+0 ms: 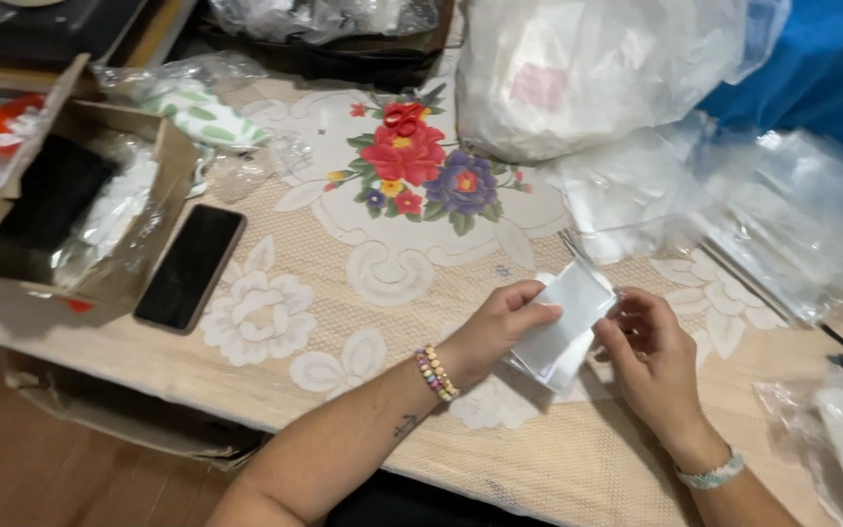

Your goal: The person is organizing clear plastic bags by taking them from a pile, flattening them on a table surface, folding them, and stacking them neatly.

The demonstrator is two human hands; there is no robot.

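Over the near edge of the table (275, 390), both hands meet on a small white packet in clear film (566, 317). Left hand (495, 327): fingers curled, thumb and fingertips pinching the packet's left side. Right hand (651, 356): fingers bent, gripping the right edge. Packet is held tilted, just above the floral cloth. Black phone (190, 265) lies flat to the left, beside an open cardboard box (100, 210). Clear plastic bags (792, 220) lie piled to the right; large white bag (578, 73) behind.
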